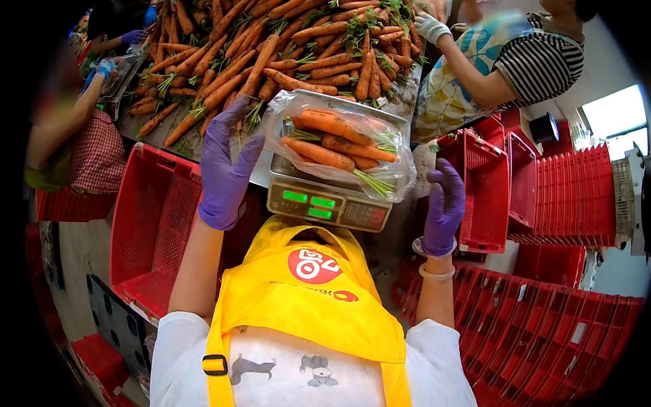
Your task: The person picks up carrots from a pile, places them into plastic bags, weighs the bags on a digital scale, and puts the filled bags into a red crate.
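A clear plastic bag of several carrots (pixel 332 139) lies on the metal pan of a digital scale (pixel 329 205), whose green displays are lit. My left hand (pixel 227 159), in a purple glove, is raised just left of the bag with its fingers spread, holding nothing. On the other side, my right hand (pixel 444 207), gloved the same way, is apart from the scale, its fingers partly bent and nothing seen in them. Beyond the scale, a large heap of loose carrots (pixel 285 47) with green stem ends covers the table.
A red plastic crate (pixel 152 224) stands at my left, and another red crate (pixel 483 193) at my right. Stacked red crates (pixel 529 325) fill the lower right. Co-workers stand at the left and far right; a white-gloved hand (pixel 432 28) is by the heap.
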